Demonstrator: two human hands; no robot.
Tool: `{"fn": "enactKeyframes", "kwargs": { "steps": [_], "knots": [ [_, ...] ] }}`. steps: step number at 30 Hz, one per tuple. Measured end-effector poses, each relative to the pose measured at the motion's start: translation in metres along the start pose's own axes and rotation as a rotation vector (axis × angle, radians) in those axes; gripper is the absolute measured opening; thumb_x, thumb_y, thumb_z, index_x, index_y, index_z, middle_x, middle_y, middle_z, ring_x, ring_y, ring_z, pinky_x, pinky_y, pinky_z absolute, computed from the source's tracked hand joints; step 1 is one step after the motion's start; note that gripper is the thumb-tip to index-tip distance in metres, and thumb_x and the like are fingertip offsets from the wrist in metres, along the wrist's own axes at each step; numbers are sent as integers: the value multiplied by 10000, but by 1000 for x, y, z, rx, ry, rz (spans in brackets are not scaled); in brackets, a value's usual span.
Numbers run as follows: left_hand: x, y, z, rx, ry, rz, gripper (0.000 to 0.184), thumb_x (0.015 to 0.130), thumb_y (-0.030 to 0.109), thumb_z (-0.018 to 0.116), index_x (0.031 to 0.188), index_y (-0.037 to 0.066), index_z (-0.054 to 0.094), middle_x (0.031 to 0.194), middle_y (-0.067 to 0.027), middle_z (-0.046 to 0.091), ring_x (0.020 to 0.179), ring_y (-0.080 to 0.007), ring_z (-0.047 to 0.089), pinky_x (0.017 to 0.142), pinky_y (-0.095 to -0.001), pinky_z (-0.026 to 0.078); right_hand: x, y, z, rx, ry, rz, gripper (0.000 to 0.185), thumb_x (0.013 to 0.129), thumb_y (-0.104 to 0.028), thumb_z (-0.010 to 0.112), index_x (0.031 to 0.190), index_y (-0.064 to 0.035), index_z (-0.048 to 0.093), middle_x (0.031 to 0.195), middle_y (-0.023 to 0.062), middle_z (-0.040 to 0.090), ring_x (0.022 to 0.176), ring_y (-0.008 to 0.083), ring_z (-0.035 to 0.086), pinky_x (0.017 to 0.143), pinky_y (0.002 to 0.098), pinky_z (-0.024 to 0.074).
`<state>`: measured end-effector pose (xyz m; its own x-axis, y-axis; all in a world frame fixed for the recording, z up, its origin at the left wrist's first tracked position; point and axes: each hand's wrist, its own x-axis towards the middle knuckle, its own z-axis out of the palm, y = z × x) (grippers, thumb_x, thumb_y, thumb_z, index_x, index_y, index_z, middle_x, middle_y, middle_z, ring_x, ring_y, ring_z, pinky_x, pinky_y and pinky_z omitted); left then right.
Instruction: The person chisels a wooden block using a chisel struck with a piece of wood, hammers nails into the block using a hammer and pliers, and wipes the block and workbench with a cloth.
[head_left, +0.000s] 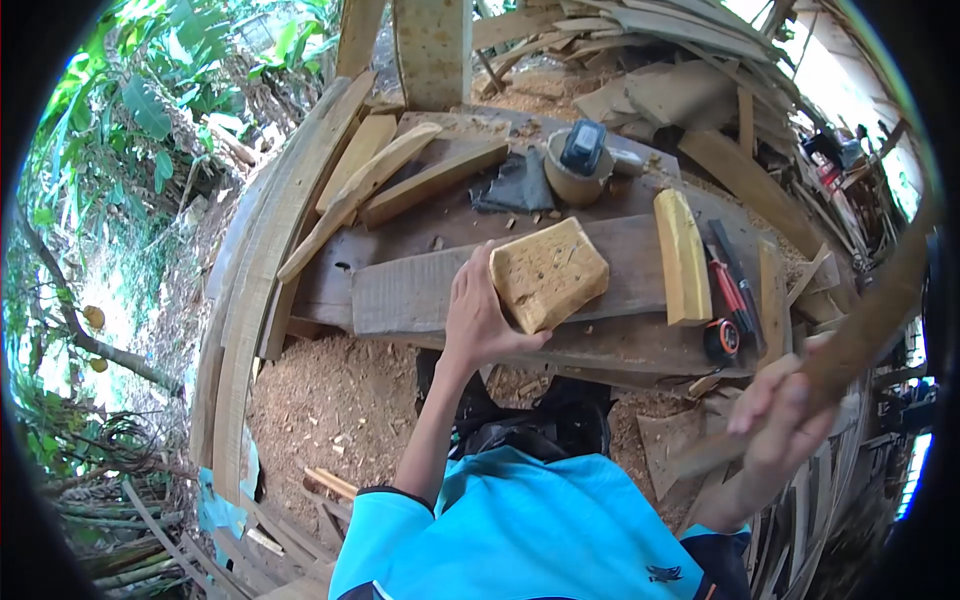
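A chunky yellowish wood block (550, 272) stands on a grey plank (430, 290) on the workbench. My left hand (480, 315) grips the block's left side, fingers behind it and thumb at the lower front. Off to the right, my right hand (785, 420) is wrapped round a long wooden stick (870, 320), raised at a slant and blurred at its upper end. Between the hands lie a yellow wood piece (684, 258), red-handled tools (727, 285) and a round orange and black tape measure (721, 340).
Toward the back of the bench are a container (577, 185) with a dark blue object on top, a dark cloth (513, 185) and loose wood strips (365, 195). Long boards (250, 290) line the left edge. Stacked offcuts (690, 50) rise behind; wood shavings (340, 410) cover the ground.
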<state>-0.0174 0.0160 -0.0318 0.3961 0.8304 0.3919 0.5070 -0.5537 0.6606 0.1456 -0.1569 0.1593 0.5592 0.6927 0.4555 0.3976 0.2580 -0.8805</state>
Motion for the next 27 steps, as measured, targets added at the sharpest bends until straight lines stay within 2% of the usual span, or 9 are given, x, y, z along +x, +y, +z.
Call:
{"fn": "enactKeyframes", "kwargs": {
  "steps": [1, 5, 7, 10, 11, 20, 21, 24, 27],
  "knots": [
    [0, 0, 0, -38, -7, -19, 1135, 450, 386, 813, 1318, -25, 208, 1284, -227, 361, 1198, -384, 364, 1016, -441, 303, 2, -2, 4, 12, 98, -38, 272, 929, -189, 478, 1094, 23, 431, 604, -27, 481, 464, 58, 481, 405, 206, 385],
    [0, -7, 9, -65, 56, 25, 1011, 440, 363, 818, 1217, 17, 272, 1274, -230, 360, 1171, -396, 372, 998, -449, 310, -13, 56, -3, -372, -391, 242, 247, 905, -170, 520, 1054, 18, 463, 610, 80, 541, 507, 172, 563, 444, 291, 412],
    [-10, -9, 10, -45, 62, 42, 983, 437, 368, 820, 1188, 22, 288, 1273, -237, 360, 1169, -406, 369, 995, -454, 308, -20, 79, 0, -658, -692, 527, 251, 886, -152, 547, 1056, 18, 475, 636, 149, 572, 551, 243, 603, 491, 327, 431],
    [-5, -9, 12, -42, 94, 44, 956, 432, 376, 821, 1154, 26, 303, 1272, -245, 363, 1166, -415, 366, 992, -460, 303, -21, 67, -15, -534, -653, 504, 299, 861, -140, 573, 1096, 13, 468, 685, 209, 582, 637, 323, 628, 548, 356, 441],
    [-6, -9, 11, -44, 73, 36, 952, 431, 379, 822, 1148, 26, 305, 1274, -245, 362, 1165, -415, 366, 992, -462, 300, -20, 63, -15, -513, -635, 512, 344, 859, -151, 580, 1136, 9, 454, 687, 191, 591, 649, 332, 632, 566, 340, 448],
    [-2, -9, 9, 1, 62, 62, 920, 440, 432, 808, 1100, 24, 314, 1259, -238, 361, 1113, -391, 382, 983, -458, 264, -23, 86, -1, -542, -691, 401, 366, 872, -191, 569, 1173, -20, 451, 610, 170, 559, 570, 284, 609, 544, 349, 434],
    [-1, -9, 8, 5, 70, 73, 919, 443, 437, 806, 1097, 22, 312, 1254, -237, 363, 1111, -390, 380, 983, -459, 258, -18, 82, -7, -448, -717, 551, 386, 883, -203, 553, 1195, -7, 438, 599, 166, 548, 549, 250, 604, 519, 341, 429],
    [0, -11, 10, 13, 72, 74, 925, 443, 437, 808, 1094, 19, 300, 1249, -235, 365, 1114, -383, 383, 988, -461, 241, -7, 44, -12, -443, -580, 468, 375, 901, -201, 526, 1207, 1, 445, 574, 113, 533, 515, 178, 566, 487, 300, 418],
    [0, -13, 10, 15, 77, 100, 928, 438, 442, 810, 1086, 24, 295, 1239, -236, 375, 1115, -373, 391, 979, -454, 235, -5, 15, -14, -83, -197, 187, 331, 916, -232, 502, 1157, -6, 476, 557, 34, 497, 494, 108, 504, 463, 250, 400]
  ]
}}
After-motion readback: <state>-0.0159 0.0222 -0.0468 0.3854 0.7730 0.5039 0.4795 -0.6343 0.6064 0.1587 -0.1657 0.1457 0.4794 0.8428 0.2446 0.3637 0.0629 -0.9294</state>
